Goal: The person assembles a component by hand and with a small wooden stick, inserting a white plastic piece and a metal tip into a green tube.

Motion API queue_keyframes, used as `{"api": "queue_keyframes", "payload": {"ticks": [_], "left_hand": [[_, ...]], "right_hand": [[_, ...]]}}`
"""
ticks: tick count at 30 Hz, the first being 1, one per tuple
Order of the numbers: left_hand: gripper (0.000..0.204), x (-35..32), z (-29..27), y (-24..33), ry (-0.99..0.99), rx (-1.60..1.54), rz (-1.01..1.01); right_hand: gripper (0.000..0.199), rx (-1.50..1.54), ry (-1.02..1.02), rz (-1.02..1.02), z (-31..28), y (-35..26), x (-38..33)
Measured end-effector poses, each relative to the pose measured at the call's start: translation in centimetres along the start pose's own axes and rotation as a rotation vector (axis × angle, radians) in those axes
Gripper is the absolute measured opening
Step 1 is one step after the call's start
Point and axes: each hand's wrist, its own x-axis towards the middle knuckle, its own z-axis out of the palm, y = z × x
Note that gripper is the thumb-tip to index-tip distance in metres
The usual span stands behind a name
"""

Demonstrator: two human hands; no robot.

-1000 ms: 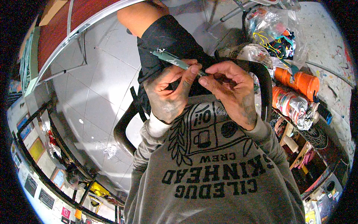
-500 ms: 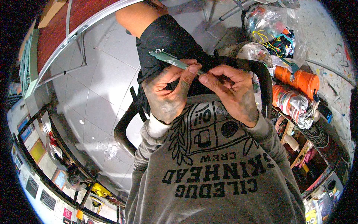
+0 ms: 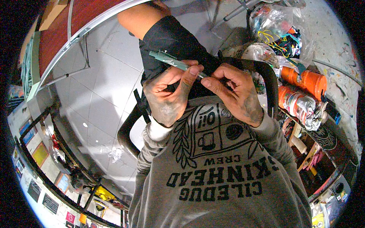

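A grey-green pen slants across my lap, its clip end up to the left over the black shorts. The barrel is pinched between thumb and fingers of my left hand. At the lower right end, a paler section of the pen shows between the two hands. My right hand has its thumb and fingertips closed on that end, hiding the tip. Both hands are just above the grey printed sweatshirt I wear.
A dark red table with a metal rim lies at upper left. Black chair arms flank me. To the right are orange buckets, a clear plastic bag of scraps and a cluttered shelf. A dark rack runs along the lower left.
The pen's clip end has shifted slightly left, and more of the pale section now shows between my hands. Both hands keep their grip and have barely moved.
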Motion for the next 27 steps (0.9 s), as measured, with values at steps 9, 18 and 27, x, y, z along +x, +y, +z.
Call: {"api": "queue_keyframes", "payload": {"ticks": [9, 18, 27], "left_hand": [[0.008, 0.1, -0.3, 1.5, -0.034, 0.062, -0.090], [0.008, -0.3, -0.5, -0.1, -0.020, -0.116, -0.110], [0.009, 0.0, -0.5, 0.5, 0.027, 0.080, -0.086]], "right_hand": [[0.022, 0.042, -0.006, 0.022, 0.2, 0.1, -0.1], [0.020, 0.105, -0.012, 0.018, 0.4, 0.0, -0.2], [0.017, 0.138, -0.057, 0.025, 0.3, 0.3, -0.5]]}}
